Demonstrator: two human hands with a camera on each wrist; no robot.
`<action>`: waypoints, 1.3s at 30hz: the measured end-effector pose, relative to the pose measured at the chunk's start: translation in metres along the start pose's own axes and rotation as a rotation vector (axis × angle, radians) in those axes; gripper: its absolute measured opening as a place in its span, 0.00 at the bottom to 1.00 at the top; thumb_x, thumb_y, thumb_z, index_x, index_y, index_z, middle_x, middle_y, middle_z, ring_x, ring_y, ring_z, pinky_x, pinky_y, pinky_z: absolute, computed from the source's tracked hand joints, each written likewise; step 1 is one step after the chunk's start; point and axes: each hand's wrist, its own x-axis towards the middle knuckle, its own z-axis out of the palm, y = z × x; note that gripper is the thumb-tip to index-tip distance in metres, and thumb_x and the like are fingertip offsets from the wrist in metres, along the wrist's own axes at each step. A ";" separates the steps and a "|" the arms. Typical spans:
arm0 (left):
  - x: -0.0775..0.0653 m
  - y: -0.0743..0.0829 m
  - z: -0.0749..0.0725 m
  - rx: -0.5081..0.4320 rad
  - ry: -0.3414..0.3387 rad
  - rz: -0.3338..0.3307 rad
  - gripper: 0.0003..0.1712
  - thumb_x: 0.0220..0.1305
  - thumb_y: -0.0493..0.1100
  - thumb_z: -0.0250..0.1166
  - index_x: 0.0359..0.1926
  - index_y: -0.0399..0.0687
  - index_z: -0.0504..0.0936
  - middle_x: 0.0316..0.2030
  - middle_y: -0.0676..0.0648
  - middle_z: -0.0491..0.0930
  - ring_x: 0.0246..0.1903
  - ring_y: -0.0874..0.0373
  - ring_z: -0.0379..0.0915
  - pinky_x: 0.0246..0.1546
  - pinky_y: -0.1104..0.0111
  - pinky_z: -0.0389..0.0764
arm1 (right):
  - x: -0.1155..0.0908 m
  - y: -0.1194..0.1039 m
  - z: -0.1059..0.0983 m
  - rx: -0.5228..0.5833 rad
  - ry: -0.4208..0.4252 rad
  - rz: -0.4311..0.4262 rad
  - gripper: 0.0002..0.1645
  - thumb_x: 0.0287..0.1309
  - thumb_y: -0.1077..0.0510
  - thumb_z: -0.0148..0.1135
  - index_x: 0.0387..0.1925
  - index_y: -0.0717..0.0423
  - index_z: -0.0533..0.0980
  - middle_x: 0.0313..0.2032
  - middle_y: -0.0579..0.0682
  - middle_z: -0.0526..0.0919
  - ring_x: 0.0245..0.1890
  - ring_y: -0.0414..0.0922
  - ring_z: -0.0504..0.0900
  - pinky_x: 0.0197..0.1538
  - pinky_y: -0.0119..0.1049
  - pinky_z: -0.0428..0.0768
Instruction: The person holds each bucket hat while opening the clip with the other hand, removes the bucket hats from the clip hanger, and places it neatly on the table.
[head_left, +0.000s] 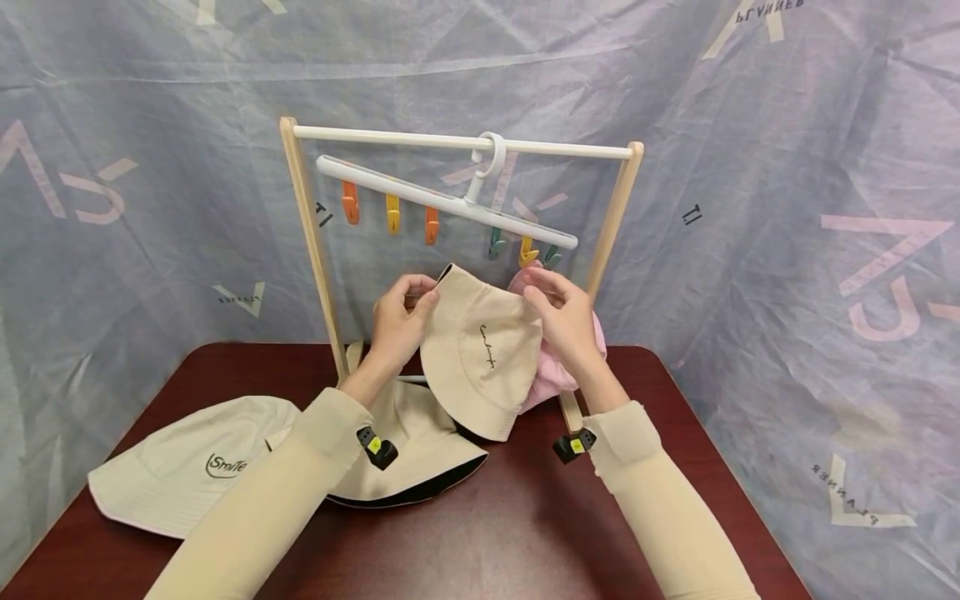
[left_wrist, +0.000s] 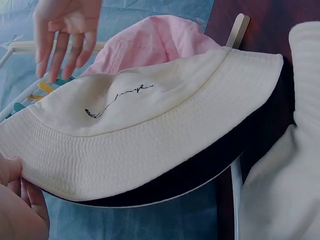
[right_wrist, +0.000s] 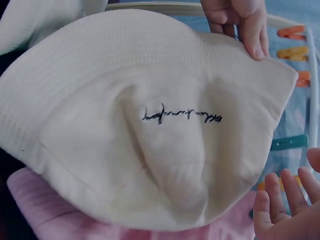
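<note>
A cream bucket hat [head_left: 480, 350] with dark script embroidery and a black lining is held up sideways in front of the rack. My left hand [head_left: 405, 321] pinches its brim between thumb and fingers; the right wrist view shows the thumb [right_wrist: 257, 52] on the brim's outer face. At the crown side, my right hand [head_left: 562, 317] is open, its fingers [left_wrist: 60, 55] loosely extended and holding nothing. Behind the cream hat, a pink hat [head_left: 555, 375] hangs at the right end of a white hanger [head_left: 450, 204], by the yellow clip [head_left: 528, 252] and green clips.
The hanger hooks over the white rail [head_left: 375, 136] of a wooden rack and tilts down to the right. Orange clips [head_left: 350, 202] and a yellow one dangle at its left. Another cream hat [head_left: 397, 450] and a "Smile" hat [head_left: 202, 458] lie on the dark red table [head_left: 525, 533].
</note>
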 end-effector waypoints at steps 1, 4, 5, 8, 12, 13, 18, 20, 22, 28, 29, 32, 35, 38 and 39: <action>-0.001 0.000 0.000 0.002 0.002 0.002 0.08 0.75 0.42 0.69 0.52 0.48 0.85 0.47 0.47 0.86 0.45 0.57 0.81 0.49 0.69 0.79 | -0.003 0.002 -0.003 -0.002 0.007 0.008 0.22 0.74 0.59 0.65 0.65 0.58 0.81 0.60 0.57 0.86 0.57 0.43 0.85 0.59 0.28 0.80; -0.003 0.001 -0.001 0.006 0.006 0.009 0.08 0.75 0.43 0.69 0.52 0.48 0.85 0.47 0.47 0.85 0.44 0.57 0.81 0.48 0.69 0.79 | -0.011 0.009 -0.011 0.019 0.025 0.029 0.22 0.73 0.60 0.65 0.65 0.60 0.80 0.62 0.58 0.85 0.56 0.44 0.85 0.56 0.27 0.81; -0.003 0.001 -0.001 0.009 0.007 0.011 0.09 0.75 0.43 0.69 0.52 0.48 0.85 0.47 0.47 0.85 0.44 0.57 0.81 0.48 0.69 0.79 | -0.014 0.011 -0.014 0.020 0.026 0.032 0.23 0.73 0.60 0.65 0.66 0.60 0.80 0.63 0.59 0.84 0.56 0.44 0.85 0.55 0.27 0.82; -0.004 0.001 -0.002 0.004 0.007 0.017 0.09 0.76 0.43 0.68 0.52 0.48 0.85 0.47 0.47 0.85 0.44 0.57 0.80 0.48 0.69 0.78 | -0.025 0.018 -0.021 0.029 0.036 0.060 0.24 0.73 0.59 0.65 0.67 0.61 0.79 0.64 0.60 0.82 0.55 0.42 0.85 0.54 0.26 0.83; -0.006 0.001 -0.003 -0.011 0.018 0.021 0.09 0.75 0.43 0.69 0.52 0.47 0.85 0.47 0.46 0.85 0.44 0.57 0.80 0.47 0.71 0.78 | -0.039 0.030 -0.025 0.044 0.051 0.107 0.24 0.74 0.61 0.65 0.68 0.61 0.78 0.63 0.60 0.83 0.55 0.42 0.85 0.55 0.27 0.83; -0.007 0.001 -0.003 -0.013 0.022 0.022 0.09 0.75 0.42 0.69 0.52 0.46 0.85 0.47 0.46 0.86 0.44 0.57 0.80 0.47 0.71 0.78 | -0.043 0.033 -0.025 0.042 0.058 0.122 0.24 0.74 0.61 0.65 0.68 0.60 0.78 0.63 0.60 0.83 0.55 0.42 0.85 0.55 0.27 0.83; -0.010 0.002 -0.004 -0.020 0.038 0.023 0.09 0.75 0.42 0.69 0.52 0.46 0.85 0.47 0.45 0.86 0.43 0.58 0.80 0.45 0.73 0.77 | -0.057 0.050 -0.025 0.046 0.085 0.200 0.23 0.75 0.60 0.65 0.68 0.58 0.79 0.63 0.60 0.83 0.59 0.47 0.83 0.56 0.26 0.81; -0.012 0.002 -0.003 -0.018 0.045 0.021 0.09 0.75 0.42 0.69 0.52 0.45 0.85 0.48 0.45 0.86 0.43 0.58 0.80 0.45 0.74 0.77 | -0.062 0.056 -0.024 0.047 0.089 0.227 0.24 0.75 0.60 0.65 0.68 0.58 0.79 0.63 0.60 0.83 0.58 0.46 0.83 0.55 0.27 0.82; -0.013 0.002 -0.003 -0.025 0.053 0.016 0.10 0.75 0.41 0.69 0.53 0.45 0.85 0.48 0.44 0.86 0.43 0.58 0.80 0.44 0.75 0.77 | -0.066 0.063 -0.023 0.048 0.094 0.245 0.24 0.74 0.61 0.64 0.68 0.59 0.78 0.63 0.61 0.83 0.55 0.43 0.83 0.56 0.31 0.84; -0.018 0.000 -0.004 -0.051 0.063 0.004 0.10 0.75 0.41 0.69 0.53 0.43 0.85 0.48 0.42 0.85 0.43 0.56 0.79 0.42 0.74 0.76 | -0.076 0.084 -0.021 0.064 0.083 0.286 0.24 0.73 0.63 0.65 0.68 0.58 0.79 0.62 0.62 0.84 0.52 0.40 0.86 0.57 0.35 0.84; -0.018 0.000 -0.004 -0.049 0.063 0.001 0.11 0.75 0.41 0.68 0.53 0.43 0.85 0.48 0.42 0.85 0.43 0.57 0.79 0.43 0.74 0.76 | -0.077 0.088 -0.020 0.069 0.080 0.292 0.24 0.72 0.63 0.65 0.67 0.58 0.79 0.61 0.62 0.84 0.52 0.40 0.86 0.57 0.33 0.84; -0.020 -0.002 -0.004 -0.050 0.058 0.000 0.10 0.76 0.42 0.68 0.53 0.44 0.84 0.48 0.44 0.85 0.43 0.59 0.78 0.44 0.73 0.76 | -0.080 0.097 -0.018 0.072 0.066 0.314 0.24 0.72 0.62 0.67 0.67 0.58 0.79 0.61 0.62 0.85 0.52 0.40 0.85 0.55 0.28 0.83; -0.022 -0.002 -0.004 -0.052 0.059 0.003 0.10 0.76 0.42 0.67 0.53 0.44 0.84 0.47 0.45 0.84 0.42 0.59 0.78 0.43 0.73 0.76 | -0.082 0.104 -0.016 0.072 0.051 0.325 0.24 0.72 0.62 0.67 0.67 0.59 0.79 0.60 0.63 0.85 0.52 0.39 0.85 0.53 0.24 0.81; -0.025 -0.002 -0.005 -0.059 0.065 0.011 0.09 0.76 0.41 0.68 0.52 0.44 0.84 0.46 0.46 0.84 0.42 0.58 0.78 0.43 0.73 0.76 | -0.084 0.110 -0.014 0.066 0.037 0.336 0.24 0.72 0.62 0.67 0.67 0.58 0.79 0.59 0.63 0.85 0.51 0.38 0.85 0.52 0.24 0.81; -0.025 -0.002 -0.005 -0.059 0.066 0.012 0.09 0.76 0.41 0.68 0.52 0.44 0.84 0.46 0.46 0.84 0.42 0.58 0.78 0.42 0.73 0.76 | -0.085 0.113 -0.014 0.068 0.032 0.340 0.24 0.72 0.62 0.67 0.67 0.58 0.79 0.59 0.63 0.86 0.51 0.38 0.85 0.52 0.24 0.82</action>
